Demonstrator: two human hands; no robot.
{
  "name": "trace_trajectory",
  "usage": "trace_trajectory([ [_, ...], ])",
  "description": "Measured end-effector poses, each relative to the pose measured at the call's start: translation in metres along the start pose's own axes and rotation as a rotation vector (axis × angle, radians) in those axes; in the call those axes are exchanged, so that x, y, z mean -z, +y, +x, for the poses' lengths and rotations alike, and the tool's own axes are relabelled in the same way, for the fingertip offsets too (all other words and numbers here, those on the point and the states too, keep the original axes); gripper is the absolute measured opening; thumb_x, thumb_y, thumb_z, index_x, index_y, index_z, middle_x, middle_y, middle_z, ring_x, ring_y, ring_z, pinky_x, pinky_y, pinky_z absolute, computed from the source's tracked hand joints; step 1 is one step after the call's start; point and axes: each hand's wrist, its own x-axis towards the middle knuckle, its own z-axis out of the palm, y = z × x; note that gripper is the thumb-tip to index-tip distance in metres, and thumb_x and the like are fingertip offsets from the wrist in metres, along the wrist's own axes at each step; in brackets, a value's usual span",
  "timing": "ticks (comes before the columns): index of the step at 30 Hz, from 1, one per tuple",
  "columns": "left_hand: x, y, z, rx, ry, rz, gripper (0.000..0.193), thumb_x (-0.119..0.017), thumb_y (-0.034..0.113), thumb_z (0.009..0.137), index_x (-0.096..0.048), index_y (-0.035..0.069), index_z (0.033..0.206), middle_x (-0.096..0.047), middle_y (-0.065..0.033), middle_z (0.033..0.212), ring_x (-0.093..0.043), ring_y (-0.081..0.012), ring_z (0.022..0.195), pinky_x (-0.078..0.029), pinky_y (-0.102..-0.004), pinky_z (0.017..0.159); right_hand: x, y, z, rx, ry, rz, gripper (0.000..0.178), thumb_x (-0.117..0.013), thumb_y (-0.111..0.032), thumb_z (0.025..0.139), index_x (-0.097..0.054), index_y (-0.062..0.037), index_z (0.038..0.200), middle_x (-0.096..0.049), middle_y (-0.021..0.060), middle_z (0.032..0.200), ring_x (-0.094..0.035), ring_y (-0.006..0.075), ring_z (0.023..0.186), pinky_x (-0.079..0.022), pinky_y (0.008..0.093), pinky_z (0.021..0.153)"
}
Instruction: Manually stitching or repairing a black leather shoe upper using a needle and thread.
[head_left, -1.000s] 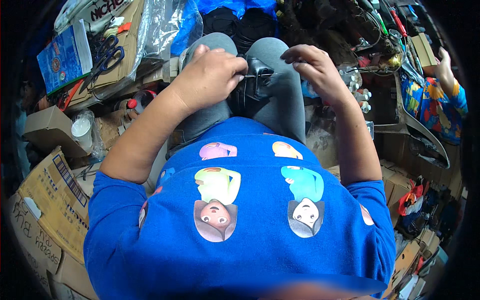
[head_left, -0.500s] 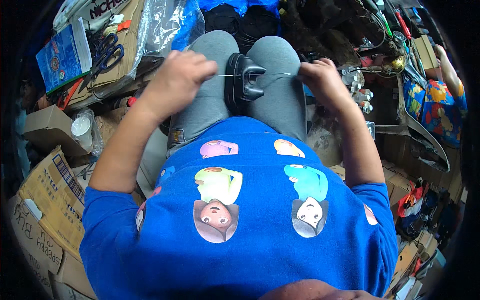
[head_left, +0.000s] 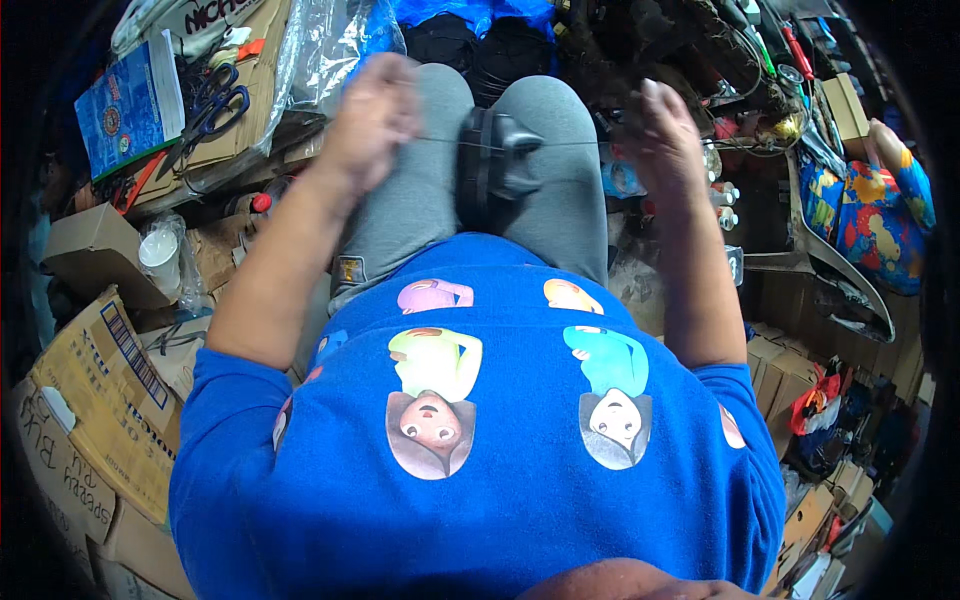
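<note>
Between my knees stands a black shoe (head_left: pixel 512 160), pinched there with its dark sole edge toward the left and its glossy upper toward the right. A thin thread (head_left: pixel 572 144) stretches taut out of both sides of it. My left hand (head_left: pixel 375 120), smeared by motion, is closed on the thread's left end above my left knee. On the other side my right hand (head_left: pixel 665 140), also a little blurred, is closed with the thread's right end running into it. The small gaps in the fingers are hard to make out.
At the left lie scissors (head_left: pixel 215 112), a blue book (head_left: pixel 130 110), a carton (head_left: pixel 105 250) and a white cup (head_left: pixel 160 248). Several small bottles (head_left: pixel 725 195) stand right of my knee. Another person's colourful sleeve (head_left: pixel 915 190) shows at the far right.
Both hands have moved up, away from my body, and my left hand is blurred. The thread stays taut across the shoe. The shoe remains between my knees.
</note>
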Motion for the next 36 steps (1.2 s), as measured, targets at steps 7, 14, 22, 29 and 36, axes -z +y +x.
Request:
trace_trajectory([
  [7,0.011,-0.012,0.020,-0.314,-0.159,0.735,0.021,-0.062,0.021,0.089,-0.062,0.008,0.105,-0.051,-0.0035,0.066,-0.050,-0.0137,0.061,-0.044,-0.0297,0.063,0.004,0.015,-0.020,0.141,-0.185,-0.661,0.018,-0.067,-0.009,0.083,-0.070,-0.0080,0.101,-0.062,0.0004,0.084,-0.055,0.0086,0.078,-0.045,0.0244,0.074],
  [14,-0.016,-0.008,0.047,-0.134,-0.534,1.261,0.045,-0.072,0.018,0.078,-0.061,0.008,0.120,-0.063,-0.0105,0.095,-0.059,-0.0207,0.089,-0.046,-0.0318,0.078,-0.028,0.014,-0.027,0.458,-0.350,-1.408,0.012,-0.072,-0.014,0.074,-0.072,-0.0111,0.086,-0.067,0.0053,0.086,-0.063,0.0238,0.084,-0.038,0.0364,0.089],
  [22,-0.021,-0.003,0.054,-0.072,-0.559,1.245,0.044,-0.075,0.019,0.074,-0.063,0.005,0.114,-0.066,-0.0140,0.096,-0.061,-0.0224,0.089,-0.047,-0.0338,0.081,-0.029,0.016,-0.016,0.381,-0.306,-1.261,0.014,-0.071,-0.010,0.074,-0.073,-0.0125,0.088,-0.063,0.0072,0.079,-0.062,0.0253,0.077,-0.046,0.0368,0.073],
  [29,-0.027,0.002,0.059,-0.046,-0.581,1.296,0.044,-0.075,0.017,0.072,-0.063,0.004,0.112,-0.067,-0.0135,0.097,-0.062,-0.0223,0.092,-0.047,-0.0345,0.083,-0.035,0.008,-0.013,0.438,-0.350,-1.341,0.018,-0.071,-0.009,0.071,-0.073,-0.0140,0.088,-0.063,0.0067,0.077,-0.062,0.0251,0.076,-0.046,0.0370,0.073],
  [36,-0.032,0.003,0.072,0.068,-0.693,1.293,0.044,-0.076,0.012,0.070,-0.064,0.003,0.111,-0.068,-0.0133,0.101,-0.063,-0.0233,0.096,-0.047,-0.0353,0.088,-0.039,0.009,-0.009,0.183,-0.388,-1.171,0.021,-0.071,-0.006,0.073,-0.073,-0.0101,0.094,-0.065,0.0070,0.087,-0.065,0.0191,0.083,-0.050,0.0306,0.072],
])
